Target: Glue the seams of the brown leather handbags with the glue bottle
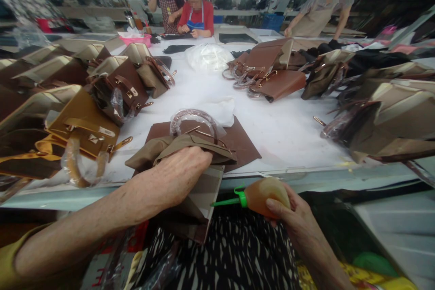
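My left hand (178,174) is closed over the edge of a brown handbag (200,142) that lies at the near edge of the white table (288,131), gripping its khaki flap and lining. The bag's plastic-wrapped handle (193,120) arches up behind my fingers. My right hand (292,215) is wrapped round an orange squeeze bottle (263,195) with a green nozzle (231,200) that points left toward the bag, held just below the table edge above my patterned lap.
Rows of brown and tan handbags (84,122) crowd the left side, more bags (275,81) the middle and right. A white plastic bag (207,56) lies mid-table. Other people (197,13) work at the far end.
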A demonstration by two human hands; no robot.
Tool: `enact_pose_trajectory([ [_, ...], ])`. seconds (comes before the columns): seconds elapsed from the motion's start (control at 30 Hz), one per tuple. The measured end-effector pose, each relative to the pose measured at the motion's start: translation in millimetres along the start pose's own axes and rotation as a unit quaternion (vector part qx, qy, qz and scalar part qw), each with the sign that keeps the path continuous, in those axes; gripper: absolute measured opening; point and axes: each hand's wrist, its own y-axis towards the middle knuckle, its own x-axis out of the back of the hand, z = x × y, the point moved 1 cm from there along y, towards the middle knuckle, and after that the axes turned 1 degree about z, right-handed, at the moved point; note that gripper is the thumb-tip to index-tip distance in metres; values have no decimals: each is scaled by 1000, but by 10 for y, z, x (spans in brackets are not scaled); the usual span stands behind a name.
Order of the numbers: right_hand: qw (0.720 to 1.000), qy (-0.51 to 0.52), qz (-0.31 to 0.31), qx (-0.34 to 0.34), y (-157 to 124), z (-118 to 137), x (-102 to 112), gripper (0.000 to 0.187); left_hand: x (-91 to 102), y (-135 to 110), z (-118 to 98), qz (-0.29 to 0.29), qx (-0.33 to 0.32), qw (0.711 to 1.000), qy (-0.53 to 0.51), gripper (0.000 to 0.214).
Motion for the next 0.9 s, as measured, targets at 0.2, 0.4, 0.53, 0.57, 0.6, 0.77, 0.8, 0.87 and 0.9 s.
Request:
enact_pose_trajectory([
  [0.2, 999, 29, 18, -12, -96, -24, -60, 38, -27, 6, 8, 6, 9, 1000, 14, 28],
  [0.4, 999, 26, 35, -21, -191, -74, -64, 41, -3, 51, -1, 22, 28, 999, 5, 22],
  [0.53, 998, 40, 42, -28, -247, -34, -94, 43, -76, 59, 39, 30, 27, 999, 14, 24],
  [0.57, 998, 43, 47, -28, -257, -26, -101, 42, -93, 60, 52, 33, 28, 999, 16, 24],
  [0.6, 997, 44, 51, -29, -265, -20, -105, 42, -105, 62, 65, 36, 29, 999, 18, 23],
  [0.77, 998, 40, 38, -36, -309, -38, -102, 41, -93, 78, 103, 49, 26, 998, 27, 20],
  [0.8, 998, 43, 31, -40, -320, -46, -103, 42, -82, 80, 105, 50, 25, 998, 29, 19],
  [0.87, 997, 63, 12, -47, -337, -64, -109, 42, -60, 82, 103, 49, 26, 998, 32, 16],
  [0.9, 996, 78, 2, -52, -343, -74, -114, 41, -52, 83, 100, 48, 28, 998, 34, 15],
])
